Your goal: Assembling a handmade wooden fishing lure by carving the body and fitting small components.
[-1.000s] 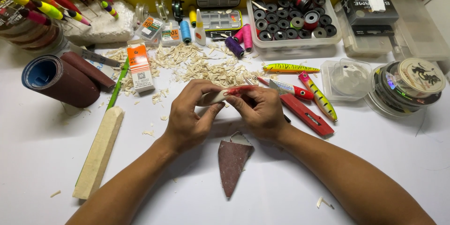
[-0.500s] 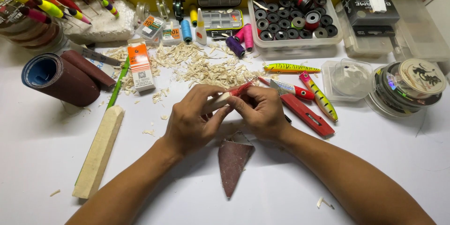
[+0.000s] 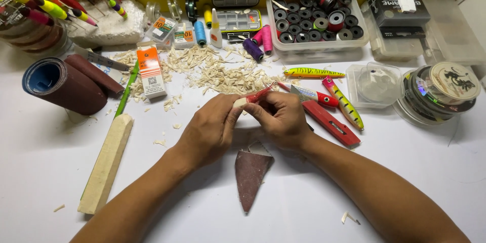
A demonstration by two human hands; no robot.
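Both hands meet over the middle of the white tabletop (image 3: 45, 162). The left hand (image 3: 210, 131) and the right hand (image 3: 281, 119) have their fingers curled tight together around a small carved piece of pale wood with a red part (image 3: 251, 98) — its pale end pokes out at the left fingertips and the red end slants up to the right. It sits above the tabletop, held between the two hands, most of it hidden by the fingers.

Right under the hands lies a triangular scrap of dark reddish-brown sandpaper (image 3: 250, 172), its tip pointing toward the person. Behind the hands spreads a heap of pale wood shavings (image 3: 217, 71). Just right of the right hand lie a red utility knife (image 3: 331, 124), a red and silver fishing lure (image 3: 314, 95), a pink and yellow spotted lure (image 3: 344, 102) and, farther back, a yellow-green striped lure (image 3: 314, 73).

To the left a long squared block of pale wood (image 3: 106, 164) lies at a slant, well apart from the hands, with a roll of brown sandpaper with a blue core (image 3: 61, 83) and a small orange and white box (image 3: 151, 71) behind it. At the far edge stands a clear tray of dark spools (image 3: 316, 20) — beside it, to the right, clear plastic boxes (image 3: 374, 83).
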